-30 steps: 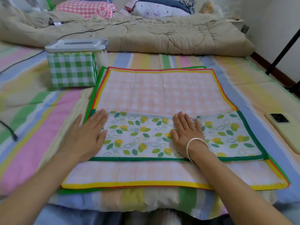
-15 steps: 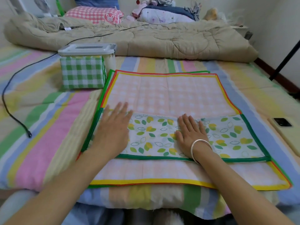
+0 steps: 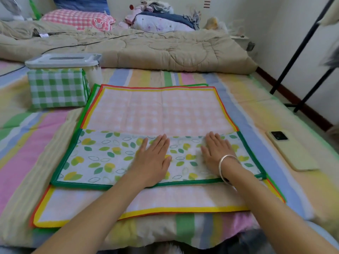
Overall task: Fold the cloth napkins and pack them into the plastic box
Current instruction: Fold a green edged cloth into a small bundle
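Pressing flat on the leaf napkin [image 3: 102, 158] with the left grip [image 3: 154, 158] and the right grip [image 3: 216, 153]. Fingers straight and close together, palms down, pinching nothing.

Left grip now near the middle of the napkin, just beside the right grip. Out at the napkin's left edge 1 second ago. Right grip at the same spot as before, with a silver bracelet [image 3: 227, 165] on that wrist. Looks like a smoothing stroke along the cloth, from the side to the middle.

Leaf napkin folded into 1 long strip with a green edge. Lying across the near half of the pink check napkin [image 3: 156, 110], spread open on the bed [image 3: 27, 153]. Green and orange edges peeking out from under the pink one, so likely more napkins in the pile.

So, 1 fold looks done and pressed flat. Likely needs more folds before fitting the box.

Plastic box [image 3: 62, 60] far back on the left, lid on, well apart from both grips. Just in front of it, 1 folded green check napkin [image 3: 56, 88], not packed yet by the look of it. Off to the right on the bed, a phone [image 3: 291, 151].
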`<action>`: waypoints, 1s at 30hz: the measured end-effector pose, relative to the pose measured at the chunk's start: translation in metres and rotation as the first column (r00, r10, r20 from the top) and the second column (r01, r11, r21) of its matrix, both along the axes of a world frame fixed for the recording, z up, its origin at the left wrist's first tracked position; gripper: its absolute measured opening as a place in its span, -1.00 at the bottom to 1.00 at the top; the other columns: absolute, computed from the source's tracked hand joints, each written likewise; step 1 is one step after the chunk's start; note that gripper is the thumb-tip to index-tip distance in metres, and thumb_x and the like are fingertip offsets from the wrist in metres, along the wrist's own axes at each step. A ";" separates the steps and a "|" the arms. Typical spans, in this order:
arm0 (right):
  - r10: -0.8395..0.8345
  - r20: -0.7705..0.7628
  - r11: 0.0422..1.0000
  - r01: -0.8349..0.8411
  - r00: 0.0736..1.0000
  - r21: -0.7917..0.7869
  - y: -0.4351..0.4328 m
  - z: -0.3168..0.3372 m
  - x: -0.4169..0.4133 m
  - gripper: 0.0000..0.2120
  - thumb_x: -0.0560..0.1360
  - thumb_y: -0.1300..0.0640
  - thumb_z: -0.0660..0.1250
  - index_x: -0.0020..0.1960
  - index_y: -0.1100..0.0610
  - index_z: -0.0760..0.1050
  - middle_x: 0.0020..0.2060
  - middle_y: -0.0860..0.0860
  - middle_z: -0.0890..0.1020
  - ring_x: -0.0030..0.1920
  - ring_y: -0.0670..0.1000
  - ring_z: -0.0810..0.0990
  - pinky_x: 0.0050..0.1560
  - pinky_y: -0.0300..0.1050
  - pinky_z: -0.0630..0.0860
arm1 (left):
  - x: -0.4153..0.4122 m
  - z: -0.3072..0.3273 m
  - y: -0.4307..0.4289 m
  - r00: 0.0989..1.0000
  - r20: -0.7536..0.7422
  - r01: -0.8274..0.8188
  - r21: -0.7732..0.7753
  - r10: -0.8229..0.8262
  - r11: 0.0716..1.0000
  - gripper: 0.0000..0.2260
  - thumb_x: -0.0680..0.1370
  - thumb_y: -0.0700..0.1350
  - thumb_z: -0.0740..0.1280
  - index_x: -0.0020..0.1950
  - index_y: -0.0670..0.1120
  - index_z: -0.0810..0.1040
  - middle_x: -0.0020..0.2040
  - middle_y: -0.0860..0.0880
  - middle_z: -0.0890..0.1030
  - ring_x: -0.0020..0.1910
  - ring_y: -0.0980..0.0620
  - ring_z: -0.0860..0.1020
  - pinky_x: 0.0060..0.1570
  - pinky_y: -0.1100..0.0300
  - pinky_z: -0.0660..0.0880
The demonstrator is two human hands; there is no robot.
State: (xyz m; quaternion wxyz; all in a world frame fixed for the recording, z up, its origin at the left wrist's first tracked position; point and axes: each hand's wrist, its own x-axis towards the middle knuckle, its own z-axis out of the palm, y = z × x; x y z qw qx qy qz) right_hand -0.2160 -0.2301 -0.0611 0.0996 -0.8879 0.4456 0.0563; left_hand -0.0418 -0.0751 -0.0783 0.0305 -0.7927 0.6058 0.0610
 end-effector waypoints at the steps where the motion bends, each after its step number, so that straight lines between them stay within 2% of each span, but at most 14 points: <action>1: -0.043 -0.027 0.998 0.042 0.999 -0.042 -0.006 -0.001 -0.016 -0.43 0.67 -0.10 -0.13 0.60 0.07 -0.18 0.58 -0.02 -0.19 0.56 -0.02 -0.23 0.54 0.02 -0.25 | -0.002 0.001 -0.001 1.000 0.019 -0.004 0.007 0.004 1.000 -0.30 0.42 0.21 -0.51 0.53 -0.04 -0.39 0.60 0.00 -0.33 0.57 0.09 -0.32 0.54 -0.08 -0.30; 4: -0.073 -0.013 0.996 0.072 0.997 -0.061 -0.013 -0.005 -0.037 -0.42 0.66 -0.14 -0.12 0.60 0.02 -0.17 0.58 -0.06 -0.20 0.56 -0.03 -0.25 0.53 0.06 -0.28 | -0.012 0.010 -0.003 0.980 0.190 0.057 -0.007 -0.054 0.998 -0.43 0.63 0.10 -0.28 0.57 -0.09 -0.39 0.56 -0.09 -0.43 0.57 -0.08 -0.36 0.53 -0.20 -0.28; 5: -0.070 0.021 0.996 0.071 0.997 -0.049 -0.015 -0.006 -0.036 -0.44 0.66 -0.11 -0.11 0.60 0.03 -0.14 0.58 -0.05 -0.18 0.56 -0.02 -0.23 0.53 0.06 -0.26 | -0.016 0.014 -0.006 0.949 0.281 0.159 -0.035 -0.143 0.987 -0.42 0.67 -0.01 -0.13 0.57 -0.13 -0.38 0.53 -0.13 -0.48 0.55 -0.15 -0.40 0.51 -0.24 -0.29; 7: -0.089 0.174 0.995 0.093 0.981 -0.019 -0.020 -0.003 -0.034 -0.49 0.68 0.00 -0.04 0.59 0.08 0.02 0.59 0.00 -0.04 0.57 0.01 -0.09 0.54 0.04 -0.12 | -0.022 0.023 -0.012 0.815 0.422 0.443 -0.009 -0.398 0.897 -0.34 0.59 -0.24 -0.05 0.56 -0.15 -0.41 0.50 -0.16 -0.53 0.51 -0.17 -0.46 0.50 -0.24 -0.32; 9: -0.142 0.348 0.987 0.159 0.927 -0.020 -0.026 0.003 -0.038 -0.55 0.66 0.10 0.06 0.54 0.10 0.20 0.56 0.06 0.14 0.54 0.08 0.08 0.51 0.01 0.05 | -0.024 0.029 -0.021 0.672 0.442 0.629 0.082 -0.594 0.773 -0.28 0.58 -0.29 0.03 0.59 -0.10 -0.38 0.54 -0.11 -0.48 0.56 -0.10 -0.38 0.54 -0.16 -0.24; 11: -0.180 0.387 0.972 0.224 0.905 -0.070 -0.036 0.010 -0.047 -0.57 0.64 0.13 0.10 0.50 0.09 0.27 0.52 0.09 0.24 0.50 0.13 0.16 0.45 0.04 0.15 | -0.024 0.033 -0.030 0.620 0.373 0.683 0.175 -0.690 0.709 -0.25 0.61 -0.27 0.17 0.62 -0.07 -0.29 0.60 -0.05 -0.35 0.61 -0.04 -0.19 0.57 -0.04 -0.12; 13: -0.184 0.302 0.965 0.230 0.935 -0.126 -0.047 0.015 -0.052 -0.57 0.64 0.09 0.10 0.50 0.07 0.26 0.48 0.09 0.30 0.46 0.16 0.21 0.39 0.08 0.24 | -0.024 0.034 -0.039 0.687 0.211 0.674 0.174 -0.696 0.718 -0.24 0.58 -0.28 0.25 0.64 -0.01 -0.13 0.64 0.04 -0.15 0.61 0.04 -0.03 0.55 0.06 0.01; 15: -0.193 0.196 0.972 0.215 0.961 -0.098 -0.059 0.022 -0.052 -0.55 0.64 0.04 0.13 0.51 0.03 0.22 0.44 0.07 0.35 0.40 0.16 0.30 0.29 0.10 0.37 | -0.028 0.038 -0.046 0.829 -0.077 0.559 0.066 -0.554 0.827 -0.30 0.53 -0.33 0.25 0.61 0.07 0.14 0.62 0.13 0.10 0.56 0.10 0.11 0.50 0.10 0.14; 18: -0.197 0.111 0.979 0.201 0.974 -0.019 -0.073 0.034 -0.049 -0.48 0.57 -0.02 0.29 0.48 -0.01 0.23 0.37 0.05 0.40 0.29 0.14 0.43 0.15 0.11 0.51 | -0.037 0.043 -0.057 0.876 -0.347 0.340 -0.052 -0.336 0.939 -0.52 0.54 -0.26 0.22 0.38 0.16 0.48 0.45 0.17 0.41 0.43 0.13 0.34 0.35 0.06 0.37; 21: -0.207 0.058 0.978 0.205 0.977 0.044 -0.083 0.043 -0.045 -0.43 0.49 -0.06 0.42 0.40 0.02 0.29 0.29 0.07 0.41 0.13 0.12 0.50 0.05 0.06 0.54 | -0.046 0.045 -0.068 0.900 -0.334 0.248 -0.141 -0.281 0.959 -0.78 0.58 0.06 0.34 0.23 0.13 0.55 0.30 0.15 0.51 0.26 0.12 0.49 0.14 0.11 0.46; 23: -0.205 0.029 0.976 0.202 0.978 0.078 -0.087 0.048 -0.042 -0.45 0.45 -0.06 0.46 0.34 0.04 0.33 0.23 0.08 0.42 0.04 0.10 0.50 -0.04 -0.01 0.50 | -0.051 0.042 -0.073 0.925 -0.278 0.235 -0.120 -0.260 0.965 -0.60 0.50 0.24 0.39 0.27 0.12 0.49 0.40 0.13 0.42 0.29 0.08 0.49 0.12 0.12 0.44; 26: -0.180 -0.050 0.974 0.185 0.982 0.128 -0.092 0.055 -0.039 -0.47 0.46 -0.07 0.45 0.31 0.10 0.36 0.18 0.07 0.47 -0.02 0.07 0.48 -0.10 -0.08 0.41 | -0.057 0.046 -0.076 0.939 -0.255 0.233 -0.028 -0.233 0.972 -0.37 0.40 0.35 0.43 0.36 0.08 0.43 0.55 0.09 0.27 0.45 0.03 0.34 0.30 0.06 0.38; 28: -0.182 -0.119 0.966 0.200 0.976 0.165 -0.096 0.057 -0.039 -0.50 0.47 -0.13 0.42 0.24 0.15 0.41 0.12 0.08 0.52 -0.04 0.07 0.49 -0.12 -0.10 0.40 | -0.060 0.051 -0.077 0.941 -0.254 0.230 -0.006 -0.224 0.973 -0.31 0.37 0.36 0.46 0.37 0.05 0.42 0.49 0.07 0.35 0.39 0.03 0.37 0.24 0.07 0.39; 30: -0.220 -0.156 0.952 0.247 0.963 0.182 -0.099 0.059 -0.041 -0.53 0.45 -0.25 0.38 -0.03 0.17 0.42 -0.13 0.07 0.51 -0.23 0.04 0.45 -0.27 -0.12 0.37 | -0.062 0.053 -0.078 0.944 -0.251 0.221 -0.001 -0.214 0.975 -0.30 0.35 0.36 0.47 0.36 0.05 0.40 0.40 0.07 0.42 0.32 0.03 0.40 0.16 0.09 0.40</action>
